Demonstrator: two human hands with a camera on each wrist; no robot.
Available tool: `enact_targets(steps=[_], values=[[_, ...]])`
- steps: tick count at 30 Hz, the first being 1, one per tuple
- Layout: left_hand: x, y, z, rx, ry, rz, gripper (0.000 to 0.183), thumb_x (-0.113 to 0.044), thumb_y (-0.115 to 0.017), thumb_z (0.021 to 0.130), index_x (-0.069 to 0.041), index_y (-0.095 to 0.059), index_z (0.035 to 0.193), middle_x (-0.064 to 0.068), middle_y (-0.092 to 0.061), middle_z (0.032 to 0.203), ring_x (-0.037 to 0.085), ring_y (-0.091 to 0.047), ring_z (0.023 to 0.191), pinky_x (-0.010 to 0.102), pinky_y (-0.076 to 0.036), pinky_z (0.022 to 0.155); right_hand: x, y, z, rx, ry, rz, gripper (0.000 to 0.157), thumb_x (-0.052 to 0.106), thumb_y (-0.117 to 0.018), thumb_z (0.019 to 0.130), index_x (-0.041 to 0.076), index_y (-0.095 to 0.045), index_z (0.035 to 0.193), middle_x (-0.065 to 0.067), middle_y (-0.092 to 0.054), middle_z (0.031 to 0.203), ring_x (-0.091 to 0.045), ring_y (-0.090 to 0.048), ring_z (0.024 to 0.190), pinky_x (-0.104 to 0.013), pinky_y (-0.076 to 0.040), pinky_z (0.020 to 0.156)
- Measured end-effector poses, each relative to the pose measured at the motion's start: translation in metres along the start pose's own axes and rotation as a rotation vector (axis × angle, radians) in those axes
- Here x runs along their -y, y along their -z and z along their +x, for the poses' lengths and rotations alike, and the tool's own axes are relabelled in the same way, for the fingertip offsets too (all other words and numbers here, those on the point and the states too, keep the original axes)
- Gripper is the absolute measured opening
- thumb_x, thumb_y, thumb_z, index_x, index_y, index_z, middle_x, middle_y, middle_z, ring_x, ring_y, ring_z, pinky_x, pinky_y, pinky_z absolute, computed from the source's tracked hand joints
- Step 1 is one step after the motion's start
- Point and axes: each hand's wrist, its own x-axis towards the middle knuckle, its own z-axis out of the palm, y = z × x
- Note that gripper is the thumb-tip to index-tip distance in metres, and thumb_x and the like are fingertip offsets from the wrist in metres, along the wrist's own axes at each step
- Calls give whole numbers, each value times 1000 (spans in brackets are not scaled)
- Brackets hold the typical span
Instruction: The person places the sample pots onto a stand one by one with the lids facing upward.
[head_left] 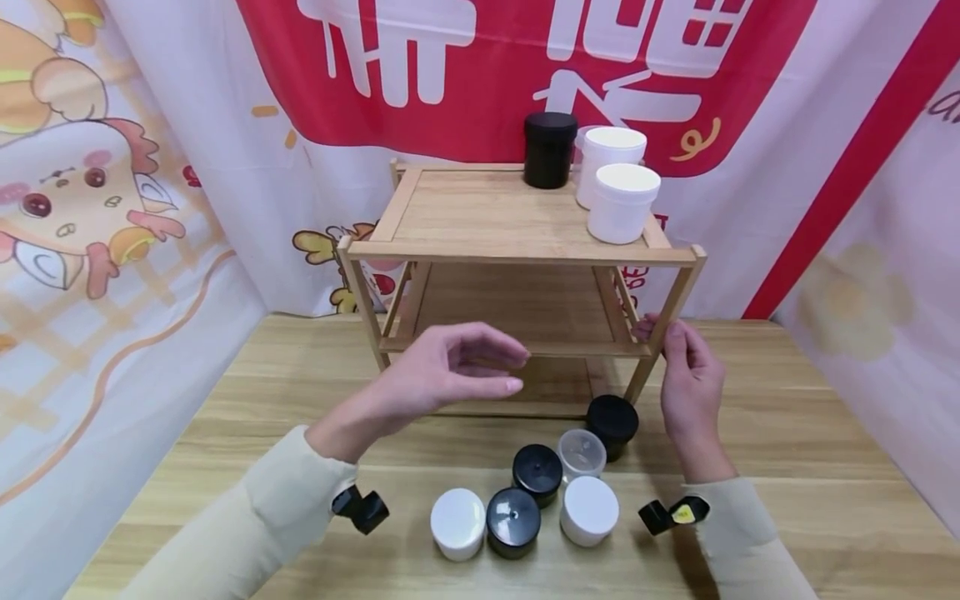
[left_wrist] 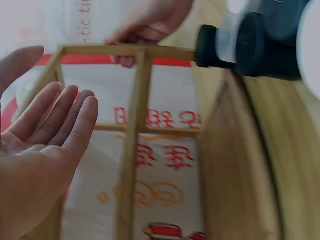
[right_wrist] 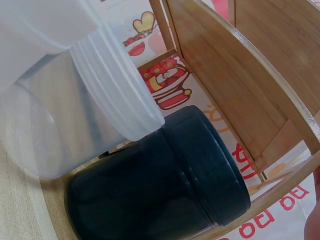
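Note:
A three-tier wooden shelf rack (head_left: 495,257) stands in the middle. My right hand (head_left: 693,383) grips its front right post at the height of the middle tier, fingers curled behind the wood. In front of the middle tier hovers my left hand (head_left: 442,371), empty, thumb and fingers spread apart. The left wrist view shows its palm (left_wrist: 40,150) facing upward. Nearest to my right hand on the table is a black lidded jar (head_left: 612,423), with a translucent jar (head_left: 582,454) beside it; both loom large in the right wrist view.
Top tier, right side: a black jar (head_left: 549,152), two white jars (head_left: 621,204) and a partly hidden translucent one. Nearer me on the wooden table (head_left: 285,400) stand two white jars (head_left: 457,523) and two dark jars (head_left: 513,522). Printed curtains (head_left: 322,192) enclose the back and sides.

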Motion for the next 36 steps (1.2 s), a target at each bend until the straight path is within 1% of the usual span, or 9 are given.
enact_targets(steps=[5,11,13,16,20,25,27,31,36], values=[[28,3,-14,21,37,8,46,-23,-85,93,-19,-70,137,-1,-70,143,22,-69,131,40,-57,112,0,1,0,-1,11,0,49,36,-52,114,-6,-71,130,1,-80,115,-10,-78,105,-18,-54,107],[63,13,-33,53,42,74,53,-26,-87,91,-21,-69,140,2,-68,147,34,-64,138,58,-47,120,1,-1,-1,9,-6,-35,49,39,-51,114,-2,-72,130,-9,-78,123,-11,-77,109,-18,-54,108],[76,16,-39,65,46,70,55,-25,-88,90,-20,-68,141,4,-68,148,37,-62,140,63,-44,121,1,-1,-1,7,-9,-42,50,40,-52,113,-2,-72,130,-13,-77,125,-11,-77,109,-18,-53,109],[95,19,-48,76,68,32,58,-21,-88,90,-16,-66,143,8,-65,151,43,-58,142,65,-43,121,1,-1,0,3,-9,-49,50,40,-52,113,-3,-72,130,-11,-77,124,-11,-77,109,-18,-53,109],[118,21,-59,79,110,-22,60,-17,-87,90,-11,-64,145,13,-61,154,45,-57,143,62,-45,121,1,-1,-1,-3,-5,-46,50,38,-51,114,-4,-71,131,-3,-78,120,-10,-77,109,-18,-53,109],[138,19,-71,122,89,-70,65,-12,-88,88,-6,-61,147,19,-59,156,45,-55,145,52,-45,123,0,0,-1,-1,-15,-46,48,40,-52,113,0,-73,131,-1,-79,120,-11,-76,111,-18,-53,109],[143,17,-76,150,54,-90,68,-10,-88,87,-4,-60,148,20,-58,156,48,-53,146,45,-47,123,0,0,-1,1,-17,-45,47,41,-52,113,2,-73,130,-1,-78,121,-11,-76,112,-18,-53,109],[148,12,-83,209,30,-121,69,-9,-89,87,-7,-59,149,19,-58,157,49,-52,147,30,-48,121,-1,1,-1,0,-12,-54,46,41,-52,113,4,-74,130,1,-78,121,-11,-76,112,-19,-53,110],[151,5,-87,260,24,-136,71,-11,-89,87,-10,-58,151,20,-57,158,40,-58,144,26,-48,119,-2,1,0,7,4,-40,45,39,-51,114,3,-74,129,0,-79,122,-11,-76,111,-19,-53,110]])
